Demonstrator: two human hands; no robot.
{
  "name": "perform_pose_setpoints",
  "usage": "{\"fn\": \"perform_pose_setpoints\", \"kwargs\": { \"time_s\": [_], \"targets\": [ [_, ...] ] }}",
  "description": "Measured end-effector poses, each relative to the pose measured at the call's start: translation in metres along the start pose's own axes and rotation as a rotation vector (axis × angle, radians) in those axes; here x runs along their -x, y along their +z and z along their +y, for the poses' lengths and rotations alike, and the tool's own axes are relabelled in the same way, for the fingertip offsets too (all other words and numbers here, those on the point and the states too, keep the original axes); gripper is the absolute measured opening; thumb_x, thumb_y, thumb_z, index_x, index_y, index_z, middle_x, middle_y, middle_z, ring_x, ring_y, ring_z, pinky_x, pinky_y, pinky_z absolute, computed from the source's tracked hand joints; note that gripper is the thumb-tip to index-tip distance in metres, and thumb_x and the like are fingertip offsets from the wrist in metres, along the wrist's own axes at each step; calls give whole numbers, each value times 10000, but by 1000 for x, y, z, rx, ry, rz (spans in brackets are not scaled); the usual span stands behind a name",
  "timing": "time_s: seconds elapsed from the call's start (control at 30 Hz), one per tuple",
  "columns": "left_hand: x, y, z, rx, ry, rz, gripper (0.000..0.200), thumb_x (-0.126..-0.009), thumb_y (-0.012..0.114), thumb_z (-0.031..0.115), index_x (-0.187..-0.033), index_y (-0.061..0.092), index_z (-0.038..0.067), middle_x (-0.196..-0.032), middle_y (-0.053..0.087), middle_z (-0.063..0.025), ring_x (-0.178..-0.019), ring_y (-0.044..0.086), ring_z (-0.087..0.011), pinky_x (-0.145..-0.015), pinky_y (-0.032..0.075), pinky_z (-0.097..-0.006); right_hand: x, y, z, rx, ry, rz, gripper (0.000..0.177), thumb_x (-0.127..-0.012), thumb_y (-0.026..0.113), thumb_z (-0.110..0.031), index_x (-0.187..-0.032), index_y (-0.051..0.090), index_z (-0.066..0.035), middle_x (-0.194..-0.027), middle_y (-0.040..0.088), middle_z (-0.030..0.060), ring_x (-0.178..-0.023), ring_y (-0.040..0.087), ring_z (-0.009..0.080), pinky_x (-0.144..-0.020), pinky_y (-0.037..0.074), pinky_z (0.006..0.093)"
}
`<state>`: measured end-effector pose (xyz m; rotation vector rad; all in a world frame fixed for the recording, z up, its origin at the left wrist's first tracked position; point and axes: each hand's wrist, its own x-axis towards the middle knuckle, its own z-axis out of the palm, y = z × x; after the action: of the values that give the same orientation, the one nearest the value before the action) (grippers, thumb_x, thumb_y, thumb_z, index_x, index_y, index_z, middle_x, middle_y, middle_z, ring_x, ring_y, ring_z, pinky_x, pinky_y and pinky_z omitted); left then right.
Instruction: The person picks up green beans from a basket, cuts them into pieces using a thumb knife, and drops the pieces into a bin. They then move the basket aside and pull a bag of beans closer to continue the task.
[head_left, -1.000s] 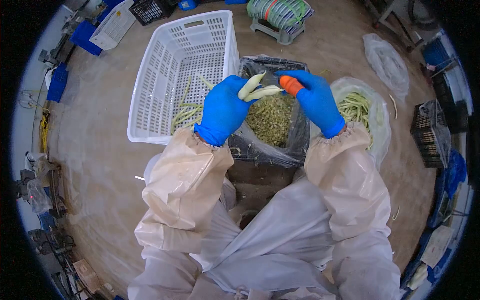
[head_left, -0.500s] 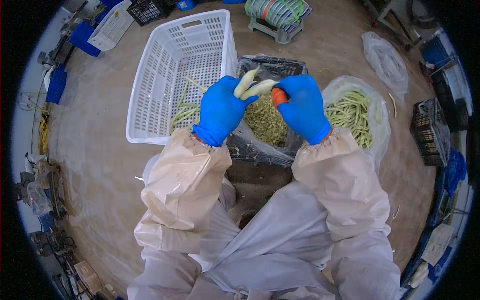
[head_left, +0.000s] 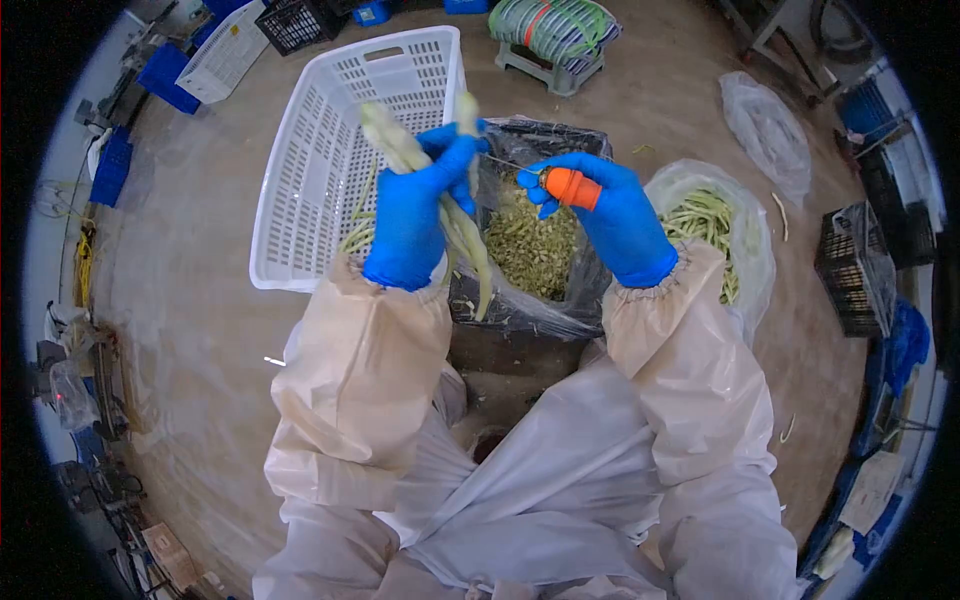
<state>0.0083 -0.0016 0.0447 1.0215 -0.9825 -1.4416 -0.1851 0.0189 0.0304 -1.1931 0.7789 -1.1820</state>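
Note:
My left hand (head_left: 410,215), in a blue glove, is closed around a few long pale-green beans (head_left: 467,250), which stick out above and below the fist. An orange cover (head_left: 572,188) sits on the thumb of my blue-gloved right hand (head_left: 605,215), whose fingertips are pinched together. Between the two hands runs a thin bean string (head_left: 508,162), its right end at the pinched fingers. Below them stands a bin (head_left: 530,320) lined with black plastic, holding chopped green scraps (head_left: 535,250). Some beans (head_left: 360,230) lie in the white crate (head_left: 290,200) beside my left hand.
At the right, a clear plastic bag (head_left: 755,240) holds many green beans (head_left: 705,215). Crumpled plastic (head_left: 768,135) lies on the floor beyond it. A low stool (head_left: 550,70) with a striped cushion stands ahead. Black crates (head_left: 850,280) line the right side.
My left hand has turned and shifted left, with the beans now pointing up and down. My right hand has drawn slightly right, apart from the beans, and a thin string now shows between the hands.

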Motion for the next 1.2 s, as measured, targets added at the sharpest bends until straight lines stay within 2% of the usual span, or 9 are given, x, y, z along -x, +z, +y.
{"fn": "perform_pose_setpoints", "kwargs": {
  "time_s": [0.1, 0.2, 0.37, 0.4, 0.67, 0.77, 0.87, 1.0, 1.2],
  "targets": [
    [-15, -25, 7, 278, 57, -28, 236, -843, 623, 192, -1010, 585, 30, -756, 571, -25, -594, 498, -81, -541, 404, -227, 0, -3, 1, 30, -9, -30, 222, -863, 547, -95, -1014, 616, 51, -894, 631, 95, -804, 581, 165, -727, 470, 291],
    [-22, -46, 19, 350, 132, 59, 262, -864, 606, 187, -1079, 558, 46, -880, 605, -53, -706, 536, -74, -592, 442, -200, 0, -1, -3, 20, 9, -8, 210, -855, 562, -98, -987, 638, 46, -870, 641, 86, -786, 581, 157, -739, 462, 286],
    [-35, -89, 31, 495, 195, 158, 286, -890, 574, 189, -1081, 534, -20, -993, 582, -102, -800, 571, -116, -705, 495, -235, -4, -14, -1, 92, -44, 43, 209, -858, 559, -104, -982, 636, 46, -876, 641, 88, -799, 587, 160, -745, 467, 287],
    [-36, -97, 30, 441, 310, 263, 429, -902, 563, 227, -1191, 451, -69, -995, 579, -91, -832, 560, -120, -734, 483, -236, -4, -19, 0, 99, -69, 58, 209, -859, 558, -107, -981, 636, 44, -877, 641, 88, -803, 587, 160, -749, 467, 287],
    [-28, -143, 45, 559, 310, 258, 333, -917, 530, 202, -1131, 493, -50, -985, 552, -101, -905, 546, -139, -794, 463, -235, -8, -44, -11, 14, -75, 212, 230, -853, 586, -138, -1018, 632, 15, -890, 646, 92, -817, 590, 154, -752, 465, 274],
    [-34, -126, 46, 603, 336, 285, 361, -909, 547, 219, -1110, 498, -76, -931, 585, -101, -855, 587, -137, -762, 495, -225, -9, -44, -9, 760, -56, 267, 235, -843, 606, -131, -1050, 634, -26, -898, 650, 95, -829, 590, 151, -758, 464, 270],
    [-36, -112, 31, 590, 279, 240, 318, -892, 570, 191, -1097, 512, -45, -1001, 571, -113, -901, 558, -141, -808, 483, -235, -12, -33, 13, 673, -297, 285, 239, -834, 619, -115, -1065, 639, -59, -929, 655, 99, -860, 593, 147, -776, 461, 278],
    [-28, -83, 22, 644, 180, 193, 285, -876, 590, 160, -1073, 529, -37, -997, 580, -120, -861, 585, -158, -781, 510, -237, -8, -20, 9, 503, -44, 147, 242, -839, 610, -103, -1073, 637, -45, -993, 654, 101, -902, 590, 144, -818, 456, 294],
    [-27, -59, 1, 717, 33, 167, 246, -878, 584, 145, -1051, 541, -25, -1002, 586, -121, -901, 583, -171, -819, 511, -254, -7, 2, 28, 293, -65, 67, 254, -846, 592, -89, -1089, 623, -24, -915, 662, 89, -822, 588, 129, -758, 468, 274]
  ]
}}
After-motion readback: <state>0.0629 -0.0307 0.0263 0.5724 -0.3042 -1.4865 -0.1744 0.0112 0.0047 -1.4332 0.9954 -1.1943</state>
